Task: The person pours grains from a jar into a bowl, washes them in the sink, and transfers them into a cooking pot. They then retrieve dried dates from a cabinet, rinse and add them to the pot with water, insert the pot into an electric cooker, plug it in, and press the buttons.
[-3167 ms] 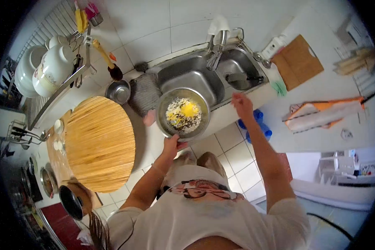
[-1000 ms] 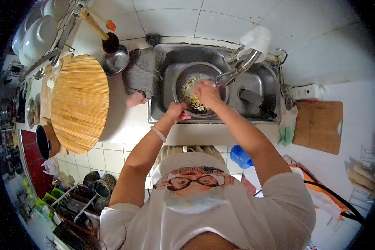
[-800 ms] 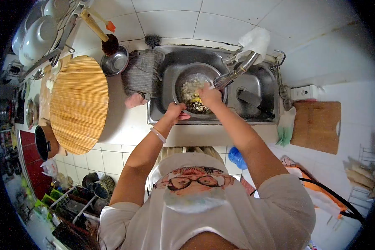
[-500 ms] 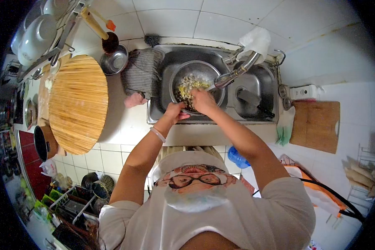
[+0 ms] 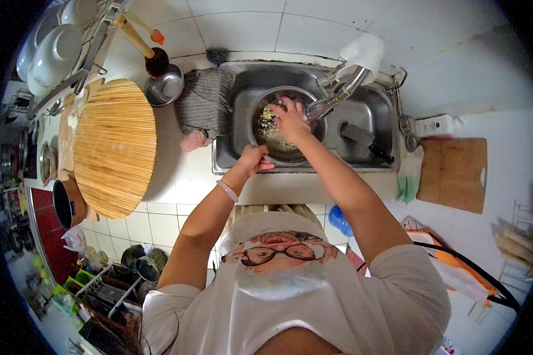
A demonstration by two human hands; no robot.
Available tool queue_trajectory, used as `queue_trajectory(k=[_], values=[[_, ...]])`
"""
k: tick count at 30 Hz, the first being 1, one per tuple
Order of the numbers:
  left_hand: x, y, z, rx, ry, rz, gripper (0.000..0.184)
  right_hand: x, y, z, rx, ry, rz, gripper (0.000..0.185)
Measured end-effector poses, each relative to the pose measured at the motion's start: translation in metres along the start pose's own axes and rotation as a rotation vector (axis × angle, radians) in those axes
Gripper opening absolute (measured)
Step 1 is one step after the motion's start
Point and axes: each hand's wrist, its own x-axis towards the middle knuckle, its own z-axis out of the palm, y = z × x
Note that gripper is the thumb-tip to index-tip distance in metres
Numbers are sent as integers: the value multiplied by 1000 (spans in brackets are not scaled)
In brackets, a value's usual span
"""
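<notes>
Round silvery metal bowl (image 5: 290, 156): in the left basin of the grey steel double sink (image 5: 241, 89).
Small white, yellow and dark grains (image 5: 270, 128): inside the bowl — seemingly wet, though blurred.
Left hand (image 5: 254, 160): thumb and fingers gripping the bowl's near rim.
Right hand (image 5: 292, 121): over the grains, fingers spread.
Curved chrome tap (image 5: 343, 93): spout beside the right hand.
Black-handled grey blade (image 5: 357, 135): right basin.

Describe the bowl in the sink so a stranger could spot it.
Find the double sink, then its larger basin. Inside sits the metal bowl; unlike the smaller bowl on the counter, it holds grain-like bits, the left hand at its rim.
</notes>
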Motion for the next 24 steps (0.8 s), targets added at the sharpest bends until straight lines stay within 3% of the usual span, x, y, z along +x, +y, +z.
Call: queue_trajectory(k=[1, 3, 6, 9, 10, 11, 13, 15, 18, 21, 23, 24], values=[[0, -1, 1, 2, 0, -4, 17, 0, -5, 0, -77, 126, -174, 37], [8, -2, 0, 3, -48, -5, 18, -2, -2, 14, 2, 124, -216, 30], [17, -2, -6, 50, -35, 7, 17, -13, 0, 11, 148, -272, -577, 13], [17, -3, -11, 49, -12, -6, 17, -32, 0, -3, -71, -407, -439, 17], [16, -4, -11, 54, -16, -12, 17, -34, 2, 1, 90, -218, -446, 20], [11, -1, -9, 51, -42, -6, 17, -32, -1, 6, 89, -217, -441, 20], [4, 3, -5, 53, -65, 1, 18, -24, -12, 17, 515, -78, -482, 22], [2, 6, -4, 94, -16, 29, 17, -25, -9, 19, 482, -97, -506, 21], [15, 7, -13, 122, 8, -34, 16, -37, 8, 5, -29, -469, -586, 17], [16, 3, -15, 55, 15, -7, 14, -42, 17, -16, -47, -434, -424, 14], [15, 3, -13, 75, 28, -13, 13, -35, 33, 1, -49, -334, -439, 24], [14, 2, -13, 99, 42, -21, 12, -31, 31, 8, -58, -183, -325, 31]])
